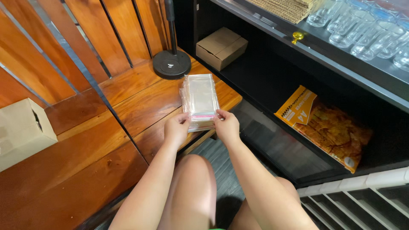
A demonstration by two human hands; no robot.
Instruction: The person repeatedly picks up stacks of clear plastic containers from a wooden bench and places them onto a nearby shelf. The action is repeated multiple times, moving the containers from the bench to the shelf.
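A stack of clear plastic bags with a pink strip at its near end lies on the corner of a wooden bench. My left hand pinches the stack's near left corner. My right hand grips the near right corner, thumb on top. Both hands rest at the bench edge, above my knees.
A round black stand base sits just behind the bags. A small cardboard box stands inside the dark cabinet, with an orange paper pack lower right. Several drinking glasses line the shelf above. A paper box is at left.
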